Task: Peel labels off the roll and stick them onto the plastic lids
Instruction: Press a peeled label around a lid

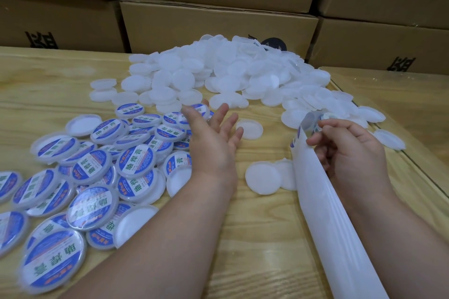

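Observation:
My left hand [213, 136] hovers open with straight fingers over the table's middle, beside a labelled lid [200, 110] at its fingertips. My right hand [347, 150] pinches the label strip [315, 177], a long white backing paper running toward the lower right. A round label [318, 126] shows at the strip's top, under my thumb and forefinger. A large heap of plain white lids [230, 68] lies at the back. Labelled blue-and-white lids [97, 165] are piled on the left. Single plain lids lie near my hands: one [250, 128] ahead, two [263, 177] between my wrists.
Cardboard boxes [218, 22] are stacked along the back of the wooden table [255, 238]. A second table surface [413, 109] adjoins on the right, with a few plain lids across the seam.

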The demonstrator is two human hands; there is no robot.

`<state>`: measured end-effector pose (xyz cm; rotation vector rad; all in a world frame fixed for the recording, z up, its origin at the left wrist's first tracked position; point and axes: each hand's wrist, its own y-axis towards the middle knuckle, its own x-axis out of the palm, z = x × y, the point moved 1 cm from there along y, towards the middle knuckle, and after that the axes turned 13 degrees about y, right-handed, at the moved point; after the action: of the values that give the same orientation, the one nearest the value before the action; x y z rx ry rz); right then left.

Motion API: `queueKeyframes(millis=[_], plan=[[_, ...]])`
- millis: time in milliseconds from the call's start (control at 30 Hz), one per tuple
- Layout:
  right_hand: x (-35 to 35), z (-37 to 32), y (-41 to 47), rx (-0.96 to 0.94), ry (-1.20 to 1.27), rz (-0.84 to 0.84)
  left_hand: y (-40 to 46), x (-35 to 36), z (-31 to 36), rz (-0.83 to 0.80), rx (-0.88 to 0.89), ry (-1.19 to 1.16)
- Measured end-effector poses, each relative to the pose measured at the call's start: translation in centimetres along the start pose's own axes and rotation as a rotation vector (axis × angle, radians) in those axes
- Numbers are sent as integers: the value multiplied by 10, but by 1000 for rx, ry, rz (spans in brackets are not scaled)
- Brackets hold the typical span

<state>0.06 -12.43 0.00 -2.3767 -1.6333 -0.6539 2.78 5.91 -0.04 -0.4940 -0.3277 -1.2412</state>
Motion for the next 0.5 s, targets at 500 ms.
queueKeyframes(millis=[500], plan=[[0,-4,-3,-34,-105,73,-20,8,-19,-310,305,1164]])
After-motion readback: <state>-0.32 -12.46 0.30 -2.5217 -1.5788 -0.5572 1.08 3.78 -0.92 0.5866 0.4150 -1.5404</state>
